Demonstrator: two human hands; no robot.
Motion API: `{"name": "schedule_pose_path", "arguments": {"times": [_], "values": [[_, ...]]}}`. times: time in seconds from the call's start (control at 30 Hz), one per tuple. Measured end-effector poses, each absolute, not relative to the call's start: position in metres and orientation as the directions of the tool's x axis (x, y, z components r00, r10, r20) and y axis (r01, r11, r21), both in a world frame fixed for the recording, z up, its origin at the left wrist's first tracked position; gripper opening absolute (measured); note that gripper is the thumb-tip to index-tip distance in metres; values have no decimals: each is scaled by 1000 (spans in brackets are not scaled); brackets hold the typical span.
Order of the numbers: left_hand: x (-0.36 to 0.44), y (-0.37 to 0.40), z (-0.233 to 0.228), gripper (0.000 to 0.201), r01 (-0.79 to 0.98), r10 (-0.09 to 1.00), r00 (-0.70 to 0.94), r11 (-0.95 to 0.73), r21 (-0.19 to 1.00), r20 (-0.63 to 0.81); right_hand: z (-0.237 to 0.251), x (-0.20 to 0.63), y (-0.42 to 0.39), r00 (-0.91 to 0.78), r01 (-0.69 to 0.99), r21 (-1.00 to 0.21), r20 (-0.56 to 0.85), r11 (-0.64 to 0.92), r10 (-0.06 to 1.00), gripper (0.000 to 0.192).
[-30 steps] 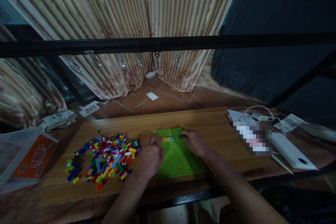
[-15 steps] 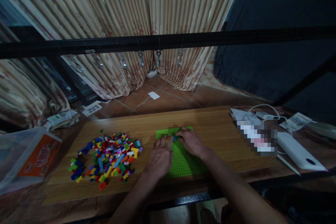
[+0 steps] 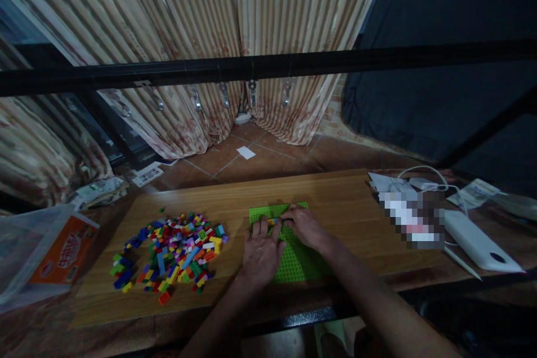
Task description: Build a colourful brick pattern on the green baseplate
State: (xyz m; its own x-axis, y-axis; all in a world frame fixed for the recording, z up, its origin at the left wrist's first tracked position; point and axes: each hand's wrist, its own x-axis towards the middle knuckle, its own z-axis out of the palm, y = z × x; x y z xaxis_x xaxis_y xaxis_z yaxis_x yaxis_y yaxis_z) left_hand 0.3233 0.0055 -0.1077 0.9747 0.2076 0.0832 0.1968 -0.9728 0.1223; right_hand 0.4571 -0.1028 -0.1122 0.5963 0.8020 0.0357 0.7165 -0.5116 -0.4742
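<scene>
Pressing small bricks (image 3: 274, 221) onto the green baseplate (image 3: 293, 260) mid-table (image 3: 344, 207): both hands are flat on the plate, left hand (image 3: 262, 249) spread wide, right hand (image 3: 305, 226) with fingertips on the bricks; can't tell if it's pinching one. Risk: uneven push skews a brick or slides the plate. Versus earlier: the left has moved right onto the plate and the hands have closed together. Loose pile (image 3: 172, 251) unchanged.

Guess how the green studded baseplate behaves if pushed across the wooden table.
The green studded baseplate lies flat and thin, so it probably slides, not tips. It looks stiff and light. Both hands, left hand and right hand, rest on it, likely pinning it.
</scene>
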Motion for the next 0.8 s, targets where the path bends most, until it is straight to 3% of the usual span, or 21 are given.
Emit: {"name": "schedule_pose_path", "arguments": {"times": [0.8], "values": [[330,1,-104,48,239,239,971,-963,126,-12,-118,466,-106,572,677,-587,42,-443,819,20]]}}
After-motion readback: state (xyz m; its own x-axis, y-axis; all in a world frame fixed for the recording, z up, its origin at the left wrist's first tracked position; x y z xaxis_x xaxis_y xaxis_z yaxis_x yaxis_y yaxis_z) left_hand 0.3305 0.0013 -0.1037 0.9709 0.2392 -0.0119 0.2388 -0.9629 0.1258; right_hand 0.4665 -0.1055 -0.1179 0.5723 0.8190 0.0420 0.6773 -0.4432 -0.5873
